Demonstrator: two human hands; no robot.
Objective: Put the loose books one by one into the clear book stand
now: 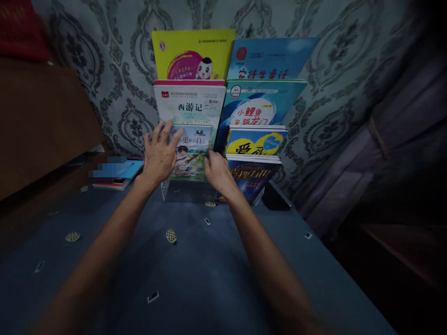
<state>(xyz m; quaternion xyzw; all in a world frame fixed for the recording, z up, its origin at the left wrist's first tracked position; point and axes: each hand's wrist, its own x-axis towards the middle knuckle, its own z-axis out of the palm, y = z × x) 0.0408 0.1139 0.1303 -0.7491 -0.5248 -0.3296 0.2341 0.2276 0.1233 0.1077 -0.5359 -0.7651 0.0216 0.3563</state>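
Note:
A small book [190, 160] with a guitar player on its cover stands at the front of the left column of a clear display rack [164, 190]. My left hand [159, 156] is at its upper left corner, the thumb on the cover and the other fingers apart along the edge. At the book's right edge, my right hand [220, 172] has its fingers curled around the side; the fingertips are partly hidden. Behind it rise a white book [190, 104] and a yellow book [195, 51].
The right column holds a blue book [272, 56], a teal book [261, 102], a yellow-and-blue book [256, 141] and a dark blue book [249, 177]. A low stack of books [117, 174] lies left on the blue tabletop [195, 279]. A dark flat object [275, 199] lies right of the rack.

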